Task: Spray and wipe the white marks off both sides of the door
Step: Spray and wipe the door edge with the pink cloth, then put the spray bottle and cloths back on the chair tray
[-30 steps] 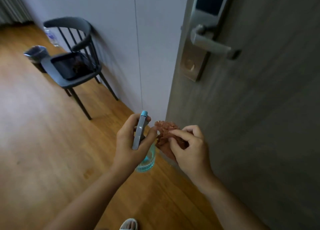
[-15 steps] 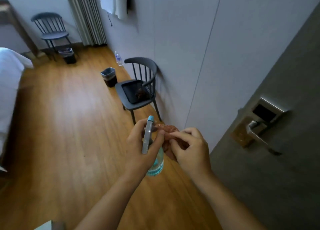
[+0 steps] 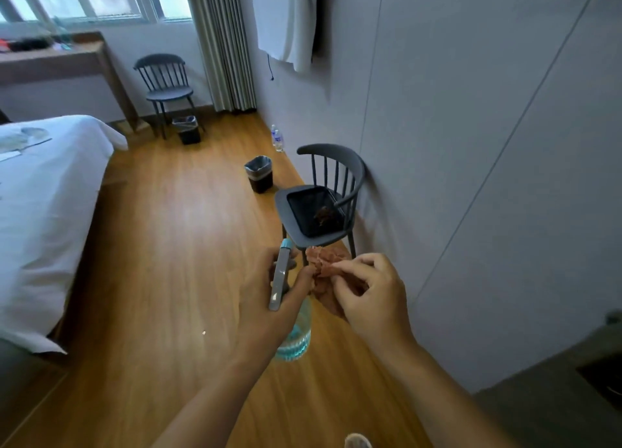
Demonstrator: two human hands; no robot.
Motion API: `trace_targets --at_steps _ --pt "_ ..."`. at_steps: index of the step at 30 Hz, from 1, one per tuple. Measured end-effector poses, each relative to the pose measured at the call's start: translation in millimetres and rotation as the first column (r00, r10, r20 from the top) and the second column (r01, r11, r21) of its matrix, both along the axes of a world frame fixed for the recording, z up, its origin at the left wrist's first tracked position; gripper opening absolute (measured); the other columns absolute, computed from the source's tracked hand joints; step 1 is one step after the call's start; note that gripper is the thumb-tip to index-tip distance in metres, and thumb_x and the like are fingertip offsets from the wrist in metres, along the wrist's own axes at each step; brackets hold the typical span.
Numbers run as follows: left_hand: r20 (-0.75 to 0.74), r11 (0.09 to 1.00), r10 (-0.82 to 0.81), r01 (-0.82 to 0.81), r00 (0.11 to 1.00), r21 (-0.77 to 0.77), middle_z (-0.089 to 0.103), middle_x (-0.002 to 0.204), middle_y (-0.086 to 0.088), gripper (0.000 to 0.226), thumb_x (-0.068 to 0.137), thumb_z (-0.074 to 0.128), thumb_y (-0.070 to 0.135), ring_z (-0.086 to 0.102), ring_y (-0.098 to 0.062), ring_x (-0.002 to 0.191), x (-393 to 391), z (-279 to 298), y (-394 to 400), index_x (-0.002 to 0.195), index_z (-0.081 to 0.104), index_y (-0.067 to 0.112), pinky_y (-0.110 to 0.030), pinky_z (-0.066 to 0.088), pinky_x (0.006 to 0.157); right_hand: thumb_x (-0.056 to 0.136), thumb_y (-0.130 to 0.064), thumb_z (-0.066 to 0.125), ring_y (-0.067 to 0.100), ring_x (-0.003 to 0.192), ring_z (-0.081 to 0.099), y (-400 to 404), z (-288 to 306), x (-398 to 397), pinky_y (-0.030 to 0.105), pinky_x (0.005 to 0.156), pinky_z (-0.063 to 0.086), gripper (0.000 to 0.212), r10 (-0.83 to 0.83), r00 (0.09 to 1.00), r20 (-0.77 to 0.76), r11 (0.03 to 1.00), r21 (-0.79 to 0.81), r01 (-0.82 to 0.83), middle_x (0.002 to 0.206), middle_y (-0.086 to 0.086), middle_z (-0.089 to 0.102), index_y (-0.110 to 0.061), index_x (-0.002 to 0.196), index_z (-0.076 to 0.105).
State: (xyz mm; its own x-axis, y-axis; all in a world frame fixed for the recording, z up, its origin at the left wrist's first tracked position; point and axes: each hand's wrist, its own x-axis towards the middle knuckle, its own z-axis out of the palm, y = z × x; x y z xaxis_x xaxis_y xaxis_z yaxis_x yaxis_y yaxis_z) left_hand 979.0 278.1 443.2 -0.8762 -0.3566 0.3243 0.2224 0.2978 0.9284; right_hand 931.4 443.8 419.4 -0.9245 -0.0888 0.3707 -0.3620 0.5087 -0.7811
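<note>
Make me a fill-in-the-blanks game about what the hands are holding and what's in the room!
1. The left hand holds a spray ____.
2. The right hand pinches a crumpled reddish ____.
3. A black tray sits on the seat of the nearer ____.
4. A white bed stands on the ____ side of the picture.

Missing words: bottle; cloth; chair; left

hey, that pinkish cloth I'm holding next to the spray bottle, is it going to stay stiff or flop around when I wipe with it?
The cloth looks bunched and crumpled in your right hand, so it is probably soft and floppy, not stiff. It seems light, since your fingertips alone pinch it. It will likely need wadding or folding to press firmly. Your left hand holds the spray bottle.
</note>
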Motion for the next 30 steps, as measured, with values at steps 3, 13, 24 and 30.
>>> trace_targets --at_steps 3,13,24,30 --pt "0.015 1.000 0.025 -0.025 1.000 -0.002 0.071 0.098 0.011 0.022 0.093 0.078 0.020 0.072 -0.016 0.088 -42.4 -11.6 -27.2 0.107 0.064 0.030 -0.033 0.063 0.076 0.089 -0.024 0.080 0.004 0.099 0.060 -21.8 -8.8 -42.1 0.017 0.077 0.057 0.019 -0.003 1.000 0.011 1.000 -0.019 0.003 0.105 -0.017 0.056 -0.028 0.107 0.080" --pt "-0.027 0.999 -0.026 0.025 0.999 -0.032 0.070 0.100 0.010 0.021 0.095 0.074 0.019 0.072 -0.018 0.095 -263.9 -42.3 -115.4 0.112 0.063 0.025 -0.024 0.062 0.078 0.089 -0.023 0.078 0.018 0.107 0.061 -105.0 -50.0 -266.9 0.040 0.085 0.060 0.011 -0.049 0.999 0.014 0.998 -0.027 0.049 0.111 -0.009 0.059 -0.025 0.101 0.077" --pt "-0.057 0.982 -0.167 0.161 0.984 -0.095 0.066 0.107 -0.003 0.027 0.095 0.077 0.016 0.069 -0.030 0.101 -524.5 -52.7 -224.1 0.116 0.062 0.025 -0.054 0.061 0.084 0.094 -0.020 0.073 0.008 0.131 0.056 -186.1 -52.8 -465.3 0.035 0.105 0.053 0.008 -0.120 0.986 0.118 0.991 -0.047 0.127 0.136 -0.006 0.060 -0.018 0.090 0.066" --pt "-0.052 0.929 -0.352 0.342 0.935 -0.144 0.065 0.106 0.000 0.024 0.096 0.076 0.015 0.068 -0.028 0.098 -645.0 -92.4 -265.1 0.114 0.061 0.023 -0.054 0.060 0.081 0.091 -0.015 0.076 0.009 0.131 0.056 -223.2 -100.8 -531.0 0.030 0.106 0.052 0.016 -0.310 0.944 0.117 0.950 -0.010 0.313 0.132 -0.007 0.061 -0.020 0.085 0.062"
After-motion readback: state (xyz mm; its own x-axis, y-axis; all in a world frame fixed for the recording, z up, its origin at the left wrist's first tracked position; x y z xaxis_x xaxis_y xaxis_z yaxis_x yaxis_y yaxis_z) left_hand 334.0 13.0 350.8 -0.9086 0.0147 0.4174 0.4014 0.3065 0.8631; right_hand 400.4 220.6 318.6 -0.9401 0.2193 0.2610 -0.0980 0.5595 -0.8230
